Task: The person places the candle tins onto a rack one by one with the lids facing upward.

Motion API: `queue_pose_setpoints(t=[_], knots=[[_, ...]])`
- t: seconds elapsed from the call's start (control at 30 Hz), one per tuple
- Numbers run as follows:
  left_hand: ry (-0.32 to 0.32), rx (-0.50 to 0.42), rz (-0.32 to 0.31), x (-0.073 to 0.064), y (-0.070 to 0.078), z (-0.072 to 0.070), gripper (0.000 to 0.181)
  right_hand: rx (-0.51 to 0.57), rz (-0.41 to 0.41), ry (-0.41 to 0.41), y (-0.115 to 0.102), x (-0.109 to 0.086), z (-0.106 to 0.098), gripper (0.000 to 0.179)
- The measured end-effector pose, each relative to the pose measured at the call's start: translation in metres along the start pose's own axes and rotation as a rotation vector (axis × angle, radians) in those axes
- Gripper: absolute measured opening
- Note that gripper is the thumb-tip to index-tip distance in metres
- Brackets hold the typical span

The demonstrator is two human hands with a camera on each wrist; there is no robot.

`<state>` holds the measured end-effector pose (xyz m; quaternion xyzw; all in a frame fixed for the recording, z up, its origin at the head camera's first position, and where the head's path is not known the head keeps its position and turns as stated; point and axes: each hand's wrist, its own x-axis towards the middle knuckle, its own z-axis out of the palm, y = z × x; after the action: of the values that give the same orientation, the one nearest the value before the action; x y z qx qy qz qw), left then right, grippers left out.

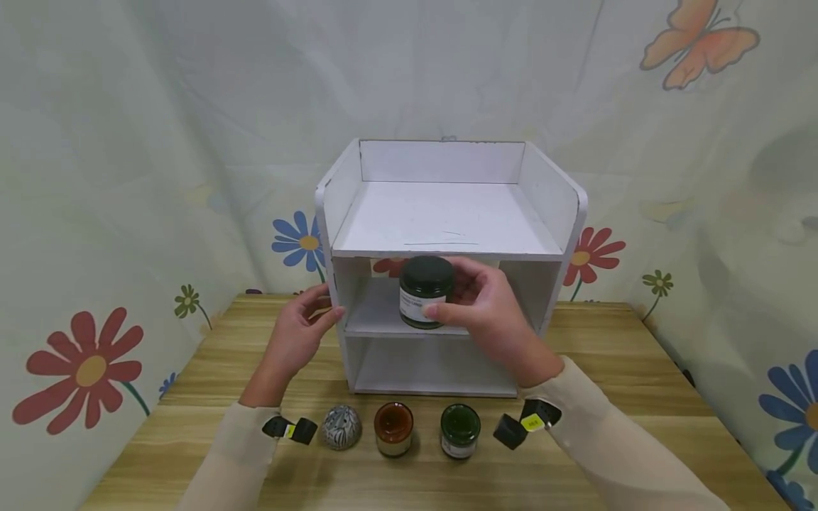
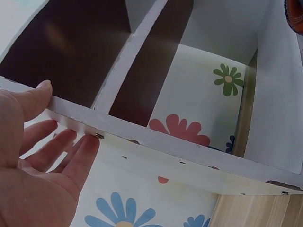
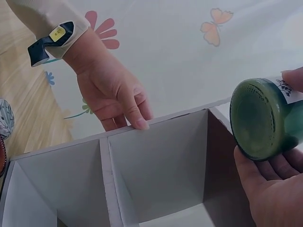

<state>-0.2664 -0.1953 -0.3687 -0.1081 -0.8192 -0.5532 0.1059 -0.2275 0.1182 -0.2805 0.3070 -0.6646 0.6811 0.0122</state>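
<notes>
In the head view my right hand point(image 1: 495, 312) grips a dark green glass candle jar point(image 1: 427, 291) with a black lid and white label, fingers behind and thumb across the label. The jar is in front of the middle level of a white shelf unit point(image 1: 447, 220). The right wrist view shows the glass bottom of the candle jar point(image 3: 255, 120). My left hand point(image 1: 297, 337) pinches the shelf unit's left side panel. In the left wrist view its thumb point(image 2: 35, 101) rests on the panel's front edge, with the fingers along the outer face.
On the wooden table point(image 1: 594, 369), in front of the shelf unit, stand a zebra-patterned rounded object point(image 1: 341, 427), an amber glass jar point(image 1: 393, 429) and another green jar point(image 1: 460, 430). A flower-printed white curtain point(image 1: 255, 106) hangs behind and at both sides.
</notes>
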Motion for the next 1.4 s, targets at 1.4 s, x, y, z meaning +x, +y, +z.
queue_pose_setpoints(t=[1.4], knots=[[-0.003,-0.004,-0.007,0.001,-0.003,0.001,0.060,0.009,-0.039,0.015,-0.023,0.033,0.003,0.055]])
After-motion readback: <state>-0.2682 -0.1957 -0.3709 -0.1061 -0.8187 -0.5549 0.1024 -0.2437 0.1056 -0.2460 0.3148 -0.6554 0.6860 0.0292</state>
